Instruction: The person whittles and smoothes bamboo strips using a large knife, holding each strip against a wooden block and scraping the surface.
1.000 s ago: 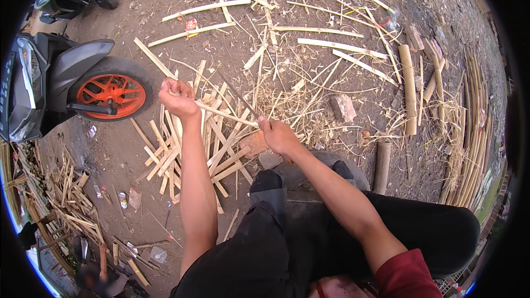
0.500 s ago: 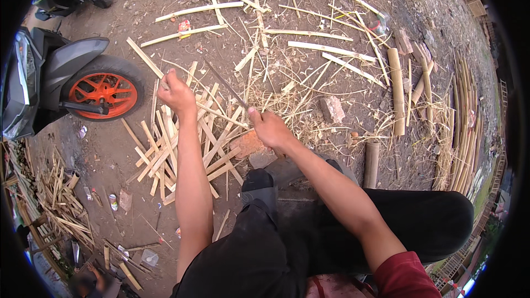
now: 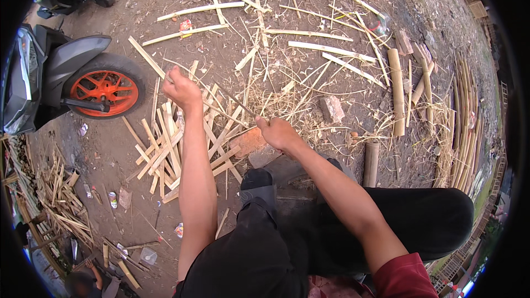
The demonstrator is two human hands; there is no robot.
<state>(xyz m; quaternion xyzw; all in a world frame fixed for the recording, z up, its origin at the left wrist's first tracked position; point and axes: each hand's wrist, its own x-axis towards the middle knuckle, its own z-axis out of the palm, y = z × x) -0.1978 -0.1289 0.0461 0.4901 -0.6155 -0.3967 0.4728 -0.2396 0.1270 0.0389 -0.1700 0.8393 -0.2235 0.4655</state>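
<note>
My left hand (image 3: 182, 91) is closed around a split bamboo strip (image 3: 146, 57). One end of the strip sticks out toward the motorbike wheel; the other slants down toward my right hand. A knife with a thin dark blade (image 3: 238, 102) is gripped in my right hand (image 3: 279, 133), its handle hidden by the fingers. The blade points away and to the left, close above the strip; whether they touch I cannot tell. Beneath my left forearm lies a heap of cut bamboo strips (image 3: 160, 154). A reddish brick (image 3: 248, 142) rests just below my right hand.
At left stands a motorbike with an orange-rimmed wheel (image 3: 105, 95). Loose strips (image 3: 331, 51) and shavings cover the ground ahead. Bamboo sections (image 3: 396, 92) and a bundle of long poles (image 3: 468, 127) lie at right. Another person (image 3: 84, 282) is partly visible at the lower left.
My right hand has shifted slightly right and nearer to me, drawing the knife back. My left hand, still holding the bamboo strip, has moved a little to the right.
</note>
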